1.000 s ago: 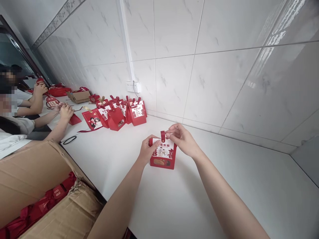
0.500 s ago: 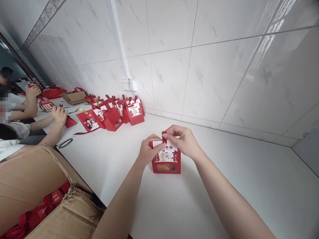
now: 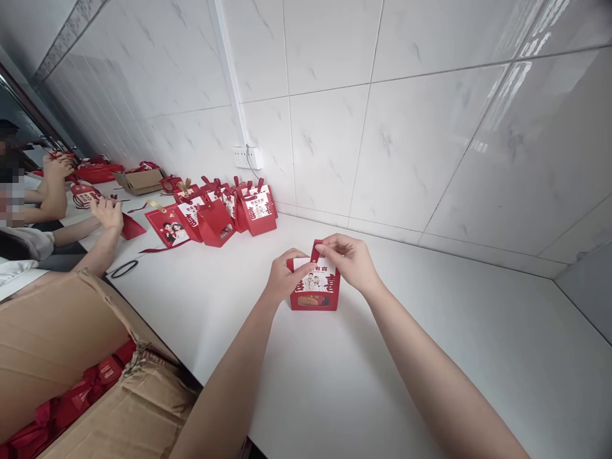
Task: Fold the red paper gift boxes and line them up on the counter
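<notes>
A small red gift box (image 3: 313, 303) stands upright on the white table, with a printed couple on its white panel and an oval window low on its front. My left hand (image 3: 285, 275) grips the box's upper left edge, thumb across the front near the top. At the top, my right hand (image 3: 351, 260) pinches a dark red ribbon loop (image 3: 316, 250) between thumb and fingers. The far side of the box and some of my fingertips are hidden.
Several finished-looking red gift boxes (image 3: 261, 213) are grouped by the tiled wall, below a socket (image 3: 247, 157). An open cardboard carton (image 3: 57, 331) with red items sits at lower left. Black scissor handles (image 3: 125, 268) lie near the table edge. Co-workers' hands (image 3: 108, 213) are at far left.
The box has shifted slightly away from me and now looks more upright in view. My right hand has drawn the ribbon loop up, so more of it shows.
</notes>
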Demonstrator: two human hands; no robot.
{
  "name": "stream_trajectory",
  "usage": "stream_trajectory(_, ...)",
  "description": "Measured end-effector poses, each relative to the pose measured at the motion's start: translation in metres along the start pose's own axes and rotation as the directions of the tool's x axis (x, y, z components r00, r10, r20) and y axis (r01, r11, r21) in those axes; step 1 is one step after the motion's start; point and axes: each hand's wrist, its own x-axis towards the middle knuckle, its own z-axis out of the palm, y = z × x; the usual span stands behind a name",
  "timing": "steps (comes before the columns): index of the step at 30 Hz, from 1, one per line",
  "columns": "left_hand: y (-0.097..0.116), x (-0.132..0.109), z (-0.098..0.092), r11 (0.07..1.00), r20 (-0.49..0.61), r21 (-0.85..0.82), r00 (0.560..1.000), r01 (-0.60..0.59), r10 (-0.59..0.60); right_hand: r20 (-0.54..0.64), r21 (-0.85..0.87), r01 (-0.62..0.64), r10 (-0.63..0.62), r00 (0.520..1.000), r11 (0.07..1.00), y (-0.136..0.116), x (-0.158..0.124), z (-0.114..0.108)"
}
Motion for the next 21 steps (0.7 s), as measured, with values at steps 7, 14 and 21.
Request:
stream_trajectory(7,-0.047,-0.003,0.018,0.980,-0.218,-0.163,0.964,0.115,-0.149,0.026,0.163,-0.166,0.164,0.986,0.973,0.052,-0.027,0.003)
stream_trajectory(14,-0.066,0.000,0.025,0.872,0.017,-0.383,0.946,0.305,-0.323,-0.042,0.123,-0.190,0.196,0.980,0.974,0.093,-0.051,0.008)
stream_trajectory(21,-0.070,-0.002,0.022,0.925,-0.138,-0.222,0.929,0.309,-0.343,-0.157,-0.003,-0.278,0.274,0.949,0.961,0.103,-0.049,0.000)
